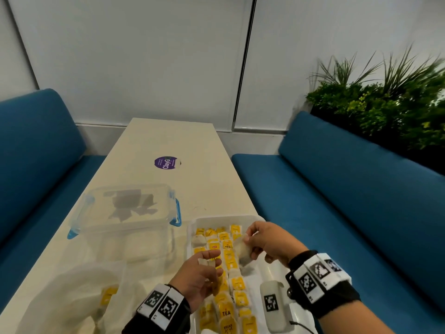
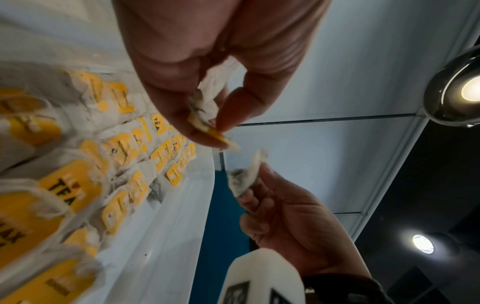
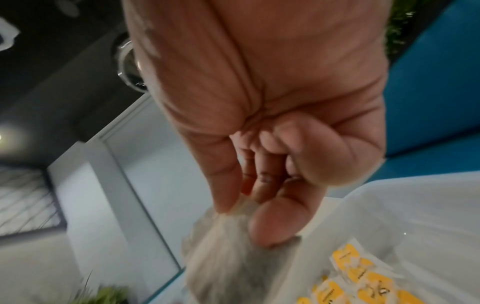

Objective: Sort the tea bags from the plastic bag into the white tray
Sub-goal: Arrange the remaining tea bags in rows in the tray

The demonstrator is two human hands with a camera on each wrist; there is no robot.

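On the far left a blue sofa [image 1: 36, 150] ran along the cream table [image 1: 168, 141]. At the table's near left corner lay the plastic bag [image 1: 72, 297], crumpled, with a yellow-tagged tea bag [image 1: 108, 294] showing through it. Beyond it stood a clear box [image 1: 125, 213] with blue clips, dark shapes inside too vague to name, and farther back a purple sticker [image 1: 166, 162].

The left hand [image 1: 199, 276] hovered over the white tray's [image 1: 274, 268] left half. From the head view its thumb and fingers were pinched on something small and pale. The left wrist view made it plainer: the left hand [image 2: 197, 61] pinched a tea bag with its yellow tag [image 2: 221, 137] sticking out past the fingertips.

Rows of tea bags [image 1: 231, 259] with yellow tags filled the tray's left and middle part. The left wrist view showed print on the tags [image 2: 62, 189], "TEA" among them, which the head view gave only blurred.

The right hand [image 1: 267, 242] was above the tray's far part, thumb and forefinger clamped on the top of a pale pouch [image 1: 243, 249] that hung down. The right wrist view showed that pinch close, the right hand [image 3: 272, 133] with its other fingers curled in, and the pouch [image 3: 223, 257] blurred below; no tag could be made out there. A white marker block [image 1: 274, 307] sat by the right wrist.

On the right stood a second blue sofa [image 1: 349, 189] and green plants [image 1: 385, 104].
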